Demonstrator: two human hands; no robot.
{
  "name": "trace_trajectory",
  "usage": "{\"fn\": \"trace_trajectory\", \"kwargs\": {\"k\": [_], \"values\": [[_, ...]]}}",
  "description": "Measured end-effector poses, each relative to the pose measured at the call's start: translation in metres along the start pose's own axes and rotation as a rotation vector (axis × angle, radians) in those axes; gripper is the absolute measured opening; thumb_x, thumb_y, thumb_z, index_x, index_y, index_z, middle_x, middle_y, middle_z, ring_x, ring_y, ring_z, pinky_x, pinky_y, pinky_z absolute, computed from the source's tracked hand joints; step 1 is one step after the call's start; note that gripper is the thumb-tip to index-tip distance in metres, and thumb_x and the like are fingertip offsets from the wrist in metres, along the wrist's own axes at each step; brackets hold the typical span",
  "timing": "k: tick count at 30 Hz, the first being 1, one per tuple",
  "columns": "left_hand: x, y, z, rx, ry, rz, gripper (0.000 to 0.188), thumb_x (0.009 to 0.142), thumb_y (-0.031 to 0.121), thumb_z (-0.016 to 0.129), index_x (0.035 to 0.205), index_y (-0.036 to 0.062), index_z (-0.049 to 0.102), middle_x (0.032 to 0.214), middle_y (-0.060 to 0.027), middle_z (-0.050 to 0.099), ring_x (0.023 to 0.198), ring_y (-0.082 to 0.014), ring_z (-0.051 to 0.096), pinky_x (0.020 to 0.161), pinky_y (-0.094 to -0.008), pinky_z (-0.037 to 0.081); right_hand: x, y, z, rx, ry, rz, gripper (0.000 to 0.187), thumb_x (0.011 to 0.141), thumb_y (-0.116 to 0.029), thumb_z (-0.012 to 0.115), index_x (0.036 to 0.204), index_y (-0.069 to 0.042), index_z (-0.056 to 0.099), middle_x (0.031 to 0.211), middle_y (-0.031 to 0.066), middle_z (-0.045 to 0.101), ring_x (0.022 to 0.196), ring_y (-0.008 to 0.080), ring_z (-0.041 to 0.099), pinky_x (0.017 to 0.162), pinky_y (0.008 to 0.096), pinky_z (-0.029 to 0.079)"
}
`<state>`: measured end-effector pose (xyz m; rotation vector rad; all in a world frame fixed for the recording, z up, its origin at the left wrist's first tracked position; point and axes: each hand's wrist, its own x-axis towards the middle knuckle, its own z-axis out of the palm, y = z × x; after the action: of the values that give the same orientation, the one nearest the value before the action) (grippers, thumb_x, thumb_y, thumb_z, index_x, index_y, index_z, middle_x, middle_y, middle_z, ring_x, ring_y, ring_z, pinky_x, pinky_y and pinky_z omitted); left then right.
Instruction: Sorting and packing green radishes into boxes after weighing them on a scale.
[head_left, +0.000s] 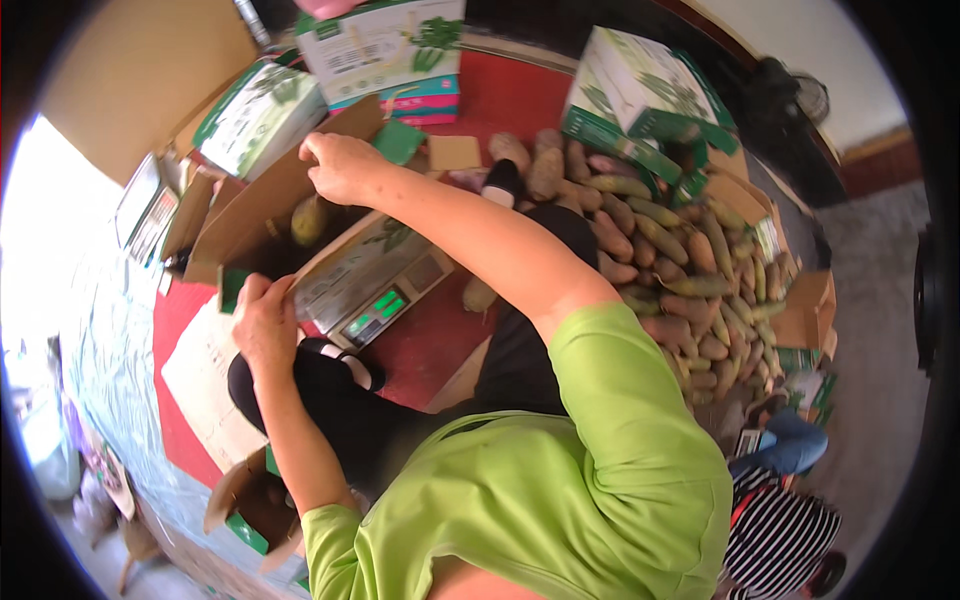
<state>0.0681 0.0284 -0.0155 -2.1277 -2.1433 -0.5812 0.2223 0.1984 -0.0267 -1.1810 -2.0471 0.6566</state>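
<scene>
An open cardboard carton (235,232) with green end flaps stands in front of me, and a greenish root vegetable (308,222) lies inside it. My left hand (266,322) is closed on the carton's near edge by a green flap. At the carton's far side my right hand (342,168) has its fingers curled at the upper edge, seemingly gripping it. A digital scale (372,318) with a lit green display is right beside the carton, between my legs and the box.
A large heap of long green and reddish-brown root vegetables (690,265) lies on the right. Printed white-and-green boxes (385,45) stand at the back, another box (640,90) behind the heap. An open carton (262,500) sits at lower left. A person in stripes (780,535) is at lower right.
</scene>
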Motion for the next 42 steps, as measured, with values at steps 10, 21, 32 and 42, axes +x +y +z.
{"fn": "trace_trajectory", "kwargs": {"k": [10,21,32,42], "values": [[0.004,0.002,0.003,0.043,0.033,-0.012,0.012,0.079,0.016,0.062,0.089,0.0139,0.068,0.078,-0.0024,0.050,0.071,-0.0218,0.056,0.059,-0.0348,0.044,-0.093,0.085,-0.201,0.370,0.158,0.366,0.029,0.084,-0.021,0.055,0.109,-0.007,0.059,0.097,0.0046,0.064,0.081,0.0127,0.061,0.067,0.0249,0.047],[0.004,-0.004,0.013,0.154,0.045,-0.034,0.013,0.081,0.023,0.062,0.091,0.0181,0.068,0.080,-0.0003,0.051,0.072,-0.0199,0.057,0.058,-0.0341,0.044,-0.425,0.268,-0.159,0.256,0.332,1.257,0.016,0.078,-0.007,0.056,0.093,-0.005,0.060,0.067,0.0044,0.059,0.049,0.0127,0.054,0.040,0.0271,0.041],[0.005,-0.008,0.029,0.172,0.066,0.001,0.013,0.081,0.022,0.063,0.092,0.0184,0.068,0.082,0.0010,0.054,0.075,-0.0189,0.058,0.057,-0.0341,0.045,-0.652,0.308,-0.014,-0.250,-0.756,1.023,0.007,0.075,-0.014,0.058,0.076,-0.007,0.060,0.066,0.0052,0.062,0.055,0.0171,0.061,0.039,0.0299,0.043],[0.005,-0.015,0.032,0.222,0.073,0.007,0.014,0.081,0.024,0.062,0.093,0.0192,0.067,0.083,0.0015,0.054,0.075,-0.0188,0.059,0.057,-0.0340,0.045,-0.567,0.313,-0.135,-0.132,0.484,1.295,0.020,0.075,-0.010,0.056,0.093,-0.006,0.063,0.087,0.0148,0.065,0.087,0.0299,0.062,0.075,0.0390,0.048]]}}
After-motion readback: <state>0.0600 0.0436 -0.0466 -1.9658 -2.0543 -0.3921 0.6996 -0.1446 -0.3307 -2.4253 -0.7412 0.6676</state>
